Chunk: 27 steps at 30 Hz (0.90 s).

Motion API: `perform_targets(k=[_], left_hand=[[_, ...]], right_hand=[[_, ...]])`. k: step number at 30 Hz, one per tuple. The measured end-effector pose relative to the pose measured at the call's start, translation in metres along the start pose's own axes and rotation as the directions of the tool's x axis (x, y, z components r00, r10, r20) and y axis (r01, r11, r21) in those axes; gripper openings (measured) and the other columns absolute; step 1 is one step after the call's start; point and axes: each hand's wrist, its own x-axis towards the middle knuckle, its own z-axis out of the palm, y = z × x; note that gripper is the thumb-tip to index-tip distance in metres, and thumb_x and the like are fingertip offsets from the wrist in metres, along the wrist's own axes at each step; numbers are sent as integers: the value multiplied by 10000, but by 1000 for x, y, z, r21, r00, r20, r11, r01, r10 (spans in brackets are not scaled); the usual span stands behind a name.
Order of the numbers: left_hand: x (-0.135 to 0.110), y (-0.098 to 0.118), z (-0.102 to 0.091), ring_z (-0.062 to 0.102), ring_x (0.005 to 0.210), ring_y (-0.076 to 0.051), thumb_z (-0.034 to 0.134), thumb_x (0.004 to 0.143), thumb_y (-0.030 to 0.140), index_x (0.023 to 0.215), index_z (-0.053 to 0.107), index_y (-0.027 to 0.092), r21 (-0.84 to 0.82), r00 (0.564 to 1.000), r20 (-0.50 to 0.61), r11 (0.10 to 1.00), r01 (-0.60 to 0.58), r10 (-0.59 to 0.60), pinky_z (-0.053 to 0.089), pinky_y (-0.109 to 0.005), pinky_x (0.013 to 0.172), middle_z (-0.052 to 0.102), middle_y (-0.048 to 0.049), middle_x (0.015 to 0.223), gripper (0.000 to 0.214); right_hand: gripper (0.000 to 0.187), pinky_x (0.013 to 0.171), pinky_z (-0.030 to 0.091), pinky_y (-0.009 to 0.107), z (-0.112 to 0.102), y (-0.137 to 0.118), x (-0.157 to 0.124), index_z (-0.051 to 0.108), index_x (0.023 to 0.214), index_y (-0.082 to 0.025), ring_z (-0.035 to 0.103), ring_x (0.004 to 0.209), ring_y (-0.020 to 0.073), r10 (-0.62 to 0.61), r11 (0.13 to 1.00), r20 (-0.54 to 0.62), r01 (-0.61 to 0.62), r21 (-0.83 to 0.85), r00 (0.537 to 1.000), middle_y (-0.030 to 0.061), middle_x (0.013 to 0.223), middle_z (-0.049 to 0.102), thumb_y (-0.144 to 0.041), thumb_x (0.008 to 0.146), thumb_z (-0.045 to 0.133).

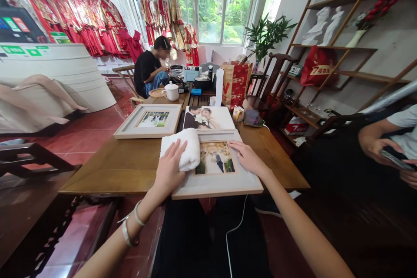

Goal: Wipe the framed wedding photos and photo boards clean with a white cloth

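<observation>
My left hand [172, 163] presses a folded white towel [190, 150] against the left part of a picture frame, its fingers spread over the cloth. The picture frame [221, 186] lies face up at the near edge of the wooden table, with a pale mat around a photo of a couple. Across the frame's right side rests my right hand [249, 156], fingers stretched out and nothing held in it. Another framed photo [148, 132] lies beyond to the left. Directly behind the near frame is an unframed couple portrait [224, 118], partly covered by it.
The wooden table [114, 169] also bears a white lidded cup [171, 91], a red paper bag [236, 84] and a small box [238, 114]. A white cable [235, 230] hangs near my lap. One person [146, 67] sits across; another's hands [387, 150] hold a phone at right.
</observation>
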Motion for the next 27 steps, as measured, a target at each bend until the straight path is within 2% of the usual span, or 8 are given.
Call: perform_targets(k=[4, 10, 16, 20, 27], left_hand=[[-4, 1, 4, 260, 1384, -286, 482, 568, 24, 1415, 342, 235, 34, 1000, -26, 999, 11, -10, 334, -466, 1072, 296, -79, 1509, 884], [-5, 0, 3, 245, 1390, -287, 449, 566, 9, 1428, 329, 189, -3, 999, -38, 1000, 0, 0, 322, -457, 1085, 279, -95, 1514, 889], [1, 3, -4, 247, 1389, -288, 452, 579, 15, 1426, 332, 173, 19, 1000, -11, 1000, 3, -2, 341, -451, 1073, 290, -101, 1509, 870], [3, 10, -9, 250, 1385, -309, 471, 595, 15, 1423, 337, 192, 110, 1000, 20, 994, 6, -9, 361, -478, 1039, 280, -102, 1512, 858], [-2, 12, -6, 215, 1398, -294, 468, 606, -6, 1434, 325, 186, 183, 997, 66, 983, 24, -37, 332, -451, 1055, 239, -87, 1529, 861]], right_hand=[[636, 1119, 338, 458, 4, 2, -1, 606, 1224, -211, 496, 1257, 208, -29, 1000, -35, 28, -11, 999, 67, 1313, 574, 42, 683, 385], [666, 1107, 368, 437, 7, 2, -2, 595, 1237, -176, 511, 1243, 204, -45, 994, -47, 40, -101, 998, 82, 1302, 582, 58, 663, 348], [667, 1118, 347, 440, 9, 3, -4, 575, 1259, -154, 486, 1266, 214, -19, 995, -40, 15, -94, 999, 101, 1328, 557, 56, 668, 350], [675, 1128, 327, 433, 12, 7, -7, 555, 1279, -148, 469, 1281, 211, 2, 996, -51, -6, -85, 999, 108, 1358, 527, 56, 667, 356], [647, 1132, 307, 438, 10, 3, -2, 603, 1219, -144, 477, 1273, 201, -2, 998, -40, -1, -55, 999, 108, 1317, 566, 73, 662, 355]])
